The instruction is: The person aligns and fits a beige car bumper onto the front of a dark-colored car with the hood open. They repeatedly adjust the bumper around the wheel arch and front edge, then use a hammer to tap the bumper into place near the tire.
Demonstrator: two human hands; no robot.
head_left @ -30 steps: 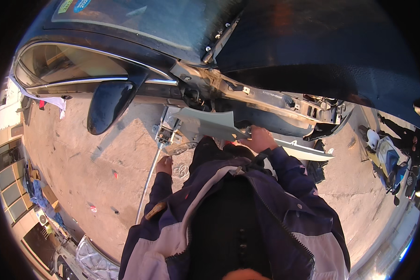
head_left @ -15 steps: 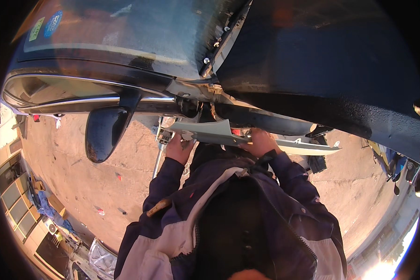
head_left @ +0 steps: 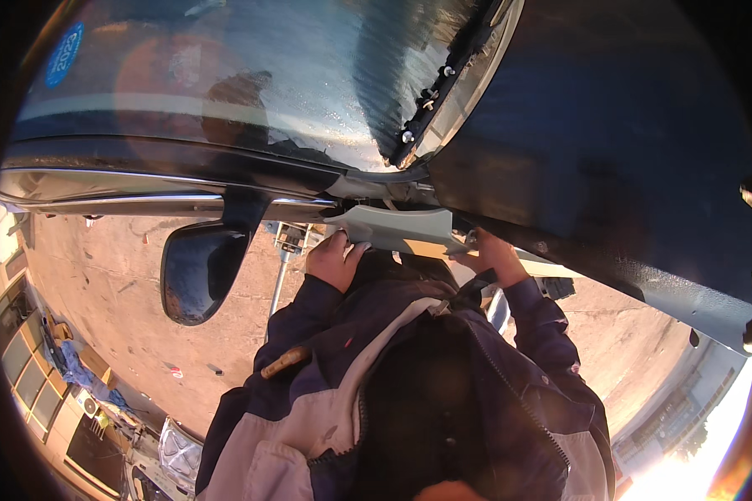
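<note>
The grey trim panel (head_left: pixel 401 230), just below the windshield (head_left: pixel 251 75), is gripped at either end by the left hand (head_left: pixel 332 260) and right hand (head_left: pixel 495 257), and could be dropped if either grip slackens.

grey panel (head_left: pixel 401 228) between both hands: matt plastic | windscreen (head_left: pixel 251 83) above: glossy glass | bonnet (head_left: pixel 610 142) above right hand: glossy painted metal | sleeves (head_left: pixel 309 313): cloth

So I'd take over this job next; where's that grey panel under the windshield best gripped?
Grip the grey panel by its two lower ends, coming from below on the near side. It is long and lies crosswise, tucked under the windshield edge, so only its lower edge is free. The left hand and right hand hold it that way.
</note>
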